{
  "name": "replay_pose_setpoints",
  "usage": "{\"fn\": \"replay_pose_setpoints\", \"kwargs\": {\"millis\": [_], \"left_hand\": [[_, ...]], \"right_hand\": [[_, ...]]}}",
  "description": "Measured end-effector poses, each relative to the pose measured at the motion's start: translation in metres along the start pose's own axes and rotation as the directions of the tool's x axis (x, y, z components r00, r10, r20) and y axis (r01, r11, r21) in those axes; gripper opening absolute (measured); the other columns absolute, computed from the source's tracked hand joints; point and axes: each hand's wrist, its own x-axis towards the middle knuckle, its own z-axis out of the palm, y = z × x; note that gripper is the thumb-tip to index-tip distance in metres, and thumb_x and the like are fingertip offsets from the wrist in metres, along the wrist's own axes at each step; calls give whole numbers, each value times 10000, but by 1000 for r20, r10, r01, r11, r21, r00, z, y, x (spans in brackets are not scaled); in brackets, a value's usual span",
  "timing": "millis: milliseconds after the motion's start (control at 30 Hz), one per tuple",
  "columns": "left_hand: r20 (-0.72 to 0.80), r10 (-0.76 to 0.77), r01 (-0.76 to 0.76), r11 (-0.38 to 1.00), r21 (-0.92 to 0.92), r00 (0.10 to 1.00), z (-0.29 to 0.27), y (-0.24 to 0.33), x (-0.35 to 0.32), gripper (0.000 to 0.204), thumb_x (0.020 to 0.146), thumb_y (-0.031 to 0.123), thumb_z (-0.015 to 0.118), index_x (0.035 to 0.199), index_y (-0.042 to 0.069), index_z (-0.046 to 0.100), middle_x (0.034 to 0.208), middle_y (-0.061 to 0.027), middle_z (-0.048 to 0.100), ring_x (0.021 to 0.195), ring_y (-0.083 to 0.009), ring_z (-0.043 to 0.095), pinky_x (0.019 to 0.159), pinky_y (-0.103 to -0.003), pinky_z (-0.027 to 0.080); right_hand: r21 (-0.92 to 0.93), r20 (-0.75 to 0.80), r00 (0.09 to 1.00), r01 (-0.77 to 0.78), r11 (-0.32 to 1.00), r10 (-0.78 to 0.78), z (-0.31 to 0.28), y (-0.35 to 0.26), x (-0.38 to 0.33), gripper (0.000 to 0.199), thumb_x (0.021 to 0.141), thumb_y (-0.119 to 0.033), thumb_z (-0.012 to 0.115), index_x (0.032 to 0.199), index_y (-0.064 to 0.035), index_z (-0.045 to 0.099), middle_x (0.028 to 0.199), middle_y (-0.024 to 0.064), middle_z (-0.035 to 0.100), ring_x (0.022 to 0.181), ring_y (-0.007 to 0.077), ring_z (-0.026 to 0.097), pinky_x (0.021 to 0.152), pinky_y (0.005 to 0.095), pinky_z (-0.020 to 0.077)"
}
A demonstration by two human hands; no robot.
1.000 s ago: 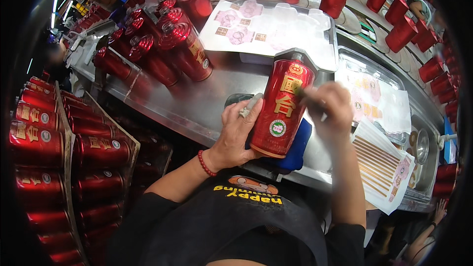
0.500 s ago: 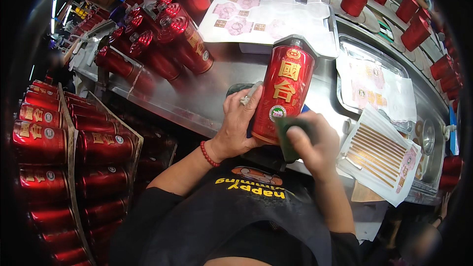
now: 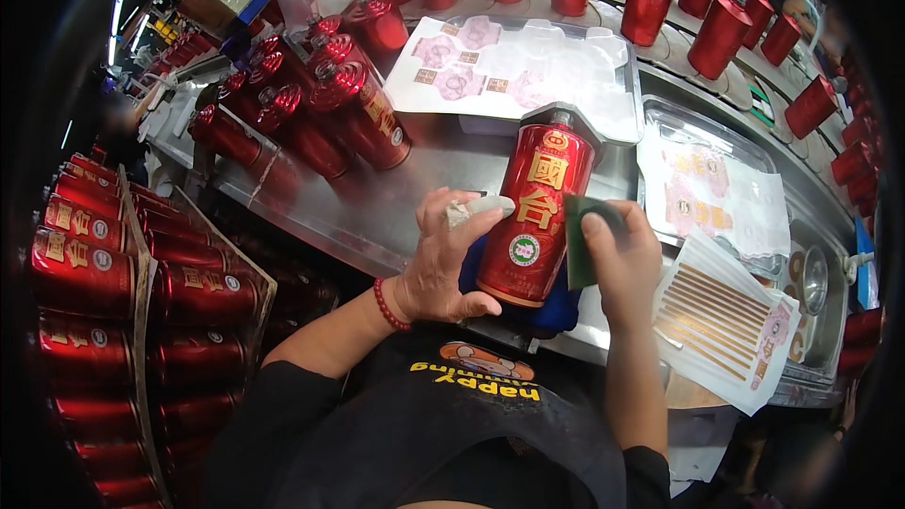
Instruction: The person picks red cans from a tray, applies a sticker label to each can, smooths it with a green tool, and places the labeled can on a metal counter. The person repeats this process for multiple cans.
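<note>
A red bottle (image 3: 537, 254) with gold characters and a round white-and-green sticker lies tilted on a dark-blue cloth (image 3: 556, 311), its neck at a dark angular rest (image 3: 572, 117). Beside its left edge, my left hand (image 3: 438, 259) is open, thumb and fingers spread. The index finger, in a pale covering, reaches the bottle's side; a red bead bracelet circles the wrist. On the other side my right hand (image 3: 622, 254) grips a flat, flexible green scraper (image 3: 581, 259) between thumb and fingers. The scraper stands upright along the bottle's right edge; whether it touches is unclear.
Behind the bottle, a tray (image 3: 633, 85) bears white sheets with pink and gold labels. Another tray (image 3: 650, 170) and a sheet of gold strips (image 3: 712, 311) are at right. Red bottles (image 3: 353, 108) crowd the left; racked ones (image 3: 85, 264) stand below. More line a curved conveyor (image 3: 603, 24).
My right hand has drawn the green scraper from the bottle's lower front to its right edge. My left hand has loosened from the bottle and spread its fingers. The whole view has shifted slightly.
</note>
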Motion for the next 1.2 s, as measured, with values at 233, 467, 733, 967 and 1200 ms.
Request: {"fn": "replay_pose_setpoints", "kwargs": {"millis": [233, 467, 733, 967, 1200], "left_hand": [[25, 101, -102, 993, 51, 995, -13, 8, 32, 729, 956, 722, 435, 1368, 153, 631, 1194, -9, 719, 1272, -238, 424, 1167, -493, 129], [125, 145, -163, 975, 148, 981, -16, -4, 40, 658, 984, 679, 409, 1351, 195, 663, 1157, 56, 712, 1160, -188, 467, 1162, -477, 130], [269, 348, -407, 890, 205, 898, -16, 0, 81, 560, 1025, 615, 347, 1353, 281, 653, 851, 86, 624, 1162, -179, 453, 1172, -529, 79], [311, 345, -406, 900, 158, 886, -15, -8, 87, 544, 1042, 596, 332, 1307, 281, 687, 808, 86, 594, 1160, -186, 437, 1178, -523, 64], [204, 303, -323, 944, 72, 931, -4, -23, 106, 583, 1009, 629, 401, 1212, 212, 754, 888, 111, 698, 1027, -163, 479, 1165, -450, 114]], "right_hand": [[147, 3, 997, -82, 986, 83, 15, 0, 1, 194, 972, -186, 699, 1002, -12, 621, 879, 13, 655, 801, 66, 570, 717, 235, 488], [218, -10, 990, -134, 967, 140, 13, 22, 3, 206, 988, -208, 677, 996, -11, 620, 867, 9, 651, 765, 65, 564, 690, 229, 486], [252, -26, 990, -127, 959, 138, 14, 26, 1, 205, 990, -205, 674, 1011, -9, 618, 896, 20, 654, 802, 73, 569, 721, 235, 487], [300, -51, 983, -152, 942, 174, 10, 28, -4, 193, 987, -183, 676, 1026, -4, 619, 926, 26, 659, 839, 77, 570, 755, 236, 483], [359, -23, 977, -192, 913, 214, 8, 27, -7, 175, 993, -169, 668, 1030, -9, 606, 928, 23, 662, 816, 64, 574, 741, 224, 483]]}}
